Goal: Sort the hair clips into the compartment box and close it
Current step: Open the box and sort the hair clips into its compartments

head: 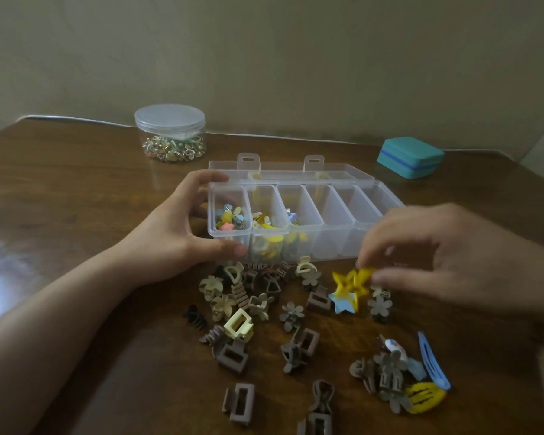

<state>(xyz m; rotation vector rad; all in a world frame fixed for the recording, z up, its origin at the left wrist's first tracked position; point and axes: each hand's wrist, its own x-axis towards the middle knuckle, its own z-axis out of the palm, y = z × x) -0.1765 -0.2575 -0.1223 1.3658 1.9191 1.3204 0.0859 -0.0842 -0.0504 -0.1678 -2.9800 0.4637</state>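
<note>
Left hand [182, 227] steadies the light, rigid compartment box [296, 215] by its end wall, grip wide. Right hand [437, 255] pinches a yellow star clip [350, 282] above the bench [76, 183]; small, slippery, hold by its edges.

- The right hand [446, 255] is motion-blurred; its grip on the yellow star clip [354, 282] is unclear
- At 6 o'clock, a brown clip [316, 425] is cropped by the frame edge
- The round jar [170, 133]'s contents are too small to identify
</note>
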